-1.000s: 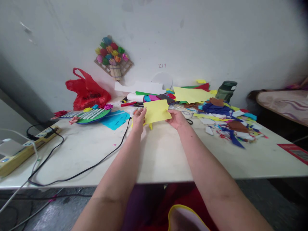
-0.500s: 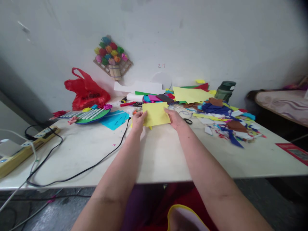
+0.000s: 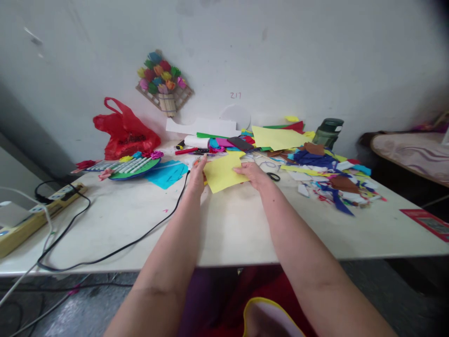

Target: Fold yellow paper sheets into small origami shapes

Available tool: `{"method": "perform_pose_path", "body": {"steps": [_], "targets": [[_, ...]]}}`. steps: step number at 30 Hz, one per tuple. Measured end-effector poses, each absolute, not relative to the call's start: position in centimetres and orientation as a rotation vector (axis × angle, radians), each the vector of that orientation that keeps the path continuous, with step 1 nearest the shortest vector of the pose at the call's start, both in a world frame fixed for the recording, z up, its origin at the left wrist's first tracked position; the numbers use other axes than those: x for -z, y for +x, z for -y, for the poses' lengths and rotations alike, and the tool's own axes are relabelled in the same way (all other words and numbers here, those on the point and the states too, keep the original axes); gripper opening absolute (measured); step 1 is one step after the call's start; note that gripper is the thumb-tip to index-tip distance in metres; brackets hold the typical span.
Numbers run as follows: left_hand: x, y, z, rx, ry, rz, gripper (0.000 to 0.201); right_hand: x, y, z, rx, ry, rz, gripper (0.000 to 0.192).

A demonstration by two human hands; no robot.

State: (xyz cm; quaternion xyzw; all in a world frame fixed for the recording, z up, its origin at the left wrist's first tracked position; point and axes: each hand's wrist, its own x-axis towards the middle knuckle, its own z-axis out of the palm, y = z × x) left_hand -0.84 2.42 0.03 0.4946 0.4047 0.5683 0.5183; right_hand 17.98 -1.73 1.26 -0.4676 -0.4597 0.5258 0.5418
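Note:
A yellow paper sheet lies low over the white table, near the middle of the far side. My left hand pinches its left edge. My right hand rests on its right edge with fingers pressing on the paper. Just behind the sheet lie scissors and a clutter of coloured paper.
A pile of paper scraps covers the right of the table. A red plastic bag, a green craft tray and cyan paper sit left. A black cable and a power strip lie at left. A dark bottle stands behind.
The yellow sheet has come down from upright toward the table and turned a little. Both hands stayed on its edges and lowered with it.

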Motion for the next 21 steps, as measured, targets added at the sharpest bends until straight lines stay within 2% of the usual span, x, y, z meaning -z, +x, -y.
{"method": "perform_pose_path", "body": {"steps": [4,11,21], "targets": [[-0.4,-1.7,-2.3,-1.235,1.207,-0.965,0.055,-0.9,18.4,1.7,-1.343,-1.090,1.151,0.012],[-0.6,-2.5,-1.5,-0.929,1.467,-0.884,0.036,-1.1,18.5,2.1,-1.408,-1.101,1.239,0.007],[-0.7,-2.2,-1.1,-0.824,1.522,-0.862,0.035,-1.2,18.4,2.4,-1.449,-1.101,1.285,0.006]]}}
